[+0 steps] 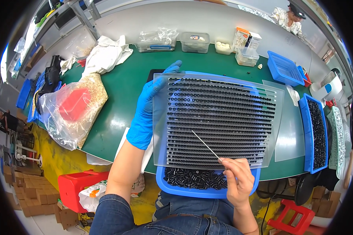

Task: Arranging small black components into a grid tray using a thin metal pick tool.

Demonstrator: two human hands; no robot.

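A clear rectangular plate (160,125) lies tilted over a blue tray (208,193), with many rows of small round black parts (219,117) set in it. My left hand (145,103), in a blue glove, grips the plate's left edge, its fingertips near the far corner. Bare and pinched closed, my right hand (239,178) holds a thin light-coloured rod (206,145) by its near end. The rod's tip points at the middle rows; whether it touches a part I cannot tell. Loose black tubular pieces (196,178) show in the tray below the plate's near edge.
On the green table (121,105) a bag of tan granules (94,94) with a red scoop (75,105) stands left. Clear boxes (195,42) line the back. Right are a blue basket (284,67) and a long blue bin (313,133) of black pieces. Red stools (80,190) flank me.
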